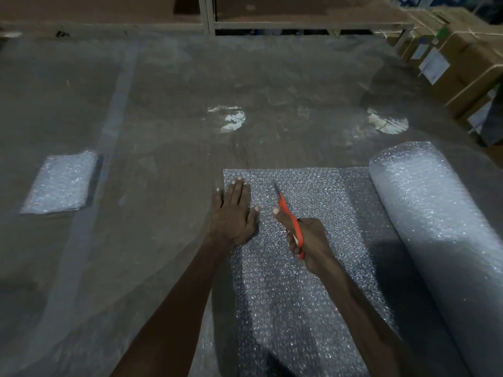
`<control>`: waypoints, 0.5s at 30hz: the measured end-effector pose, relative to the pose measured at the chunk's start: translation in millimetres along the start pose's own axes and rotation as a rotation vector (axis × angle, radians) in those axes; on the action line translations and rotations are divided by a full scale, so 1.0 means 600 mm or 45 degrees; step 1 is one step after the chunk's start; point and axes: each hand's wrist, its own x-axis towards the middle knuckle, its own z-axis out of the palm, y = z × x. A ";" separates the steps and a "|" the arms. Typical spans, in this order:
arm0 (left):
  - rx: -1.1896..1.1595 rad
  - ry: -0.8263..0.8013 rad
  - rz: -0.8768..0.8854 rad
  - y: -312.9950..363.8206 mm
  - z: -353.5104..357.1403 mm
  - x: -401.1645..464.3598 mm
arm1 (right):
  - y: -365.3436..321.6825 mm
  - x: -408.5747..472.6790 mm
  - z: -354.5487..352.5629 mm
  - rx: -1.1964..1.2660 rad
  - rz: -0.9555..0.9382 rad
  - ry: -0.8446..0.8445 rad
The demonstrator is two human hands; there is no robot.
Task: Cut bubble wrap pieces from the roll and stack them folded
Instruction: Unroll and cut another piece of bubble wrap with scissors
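Note:
A thick roll of bubble wrap [424, 213] lies at the right, with a sheet [321, 191] unrolled from it to the left across the table. My left hand [234, 213] lies flat, fingers straight, on the sheet's left edge. My right hand [310, 243] grips orange-handled scissors [288, 213], blades pointing away over the sheet, forefinger stretched along them. Far left lies a folded bubble wrap piece [61, 183].
The work surface [177, 118] is a wide dark table under clear plastic. A metal shelf frame [209, 14] stands at the back. Strapped cardboard boxes [468, 58] are stacked at the far right.

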 end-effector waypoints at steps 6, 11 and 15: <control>-0.037 -0.005 0.004 0.004 -0.006 -0.002 | -0.015 0.010 0.006 0.013 0.027 0.005; -0.009 -0.024 0.005 0.004 -0.008 -0.002 | -0.011 0.015 0.006 -0.007 -0.002 -0.005; 0.006 -0.022 0.001 0.005 -0.010 -0.002 | -0.015 0.018 0.007 0.005 -0.025 0.004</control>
